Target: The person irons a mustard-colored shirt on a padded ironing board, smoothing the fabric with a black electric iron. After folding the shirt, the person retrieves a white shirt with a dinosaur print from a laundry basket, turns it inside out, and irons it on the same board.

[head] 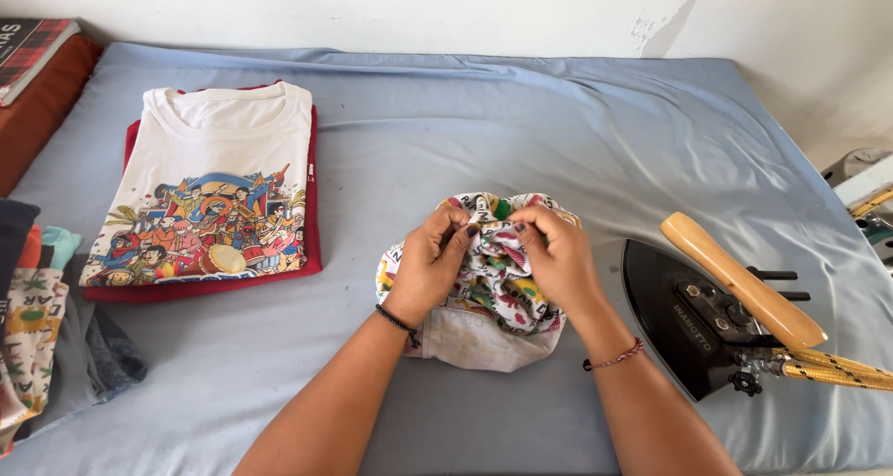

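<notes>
i see both hands working a small printed garment bunched at the middle of the blue-sheeted ironing surface. left hand has its fingers curled tight, pinching a fold of the fabric near the top. right hand is closed on the same bunch just beside it, fingertips nearly touching the left's. a pale lining panel of the garment lies flat below the wrists. black iron with wooden handle rests just right of the right forearm, yellow braided cord running off frame. folded white graphic t-shirt on a red one lies well apart at left.
</notes>
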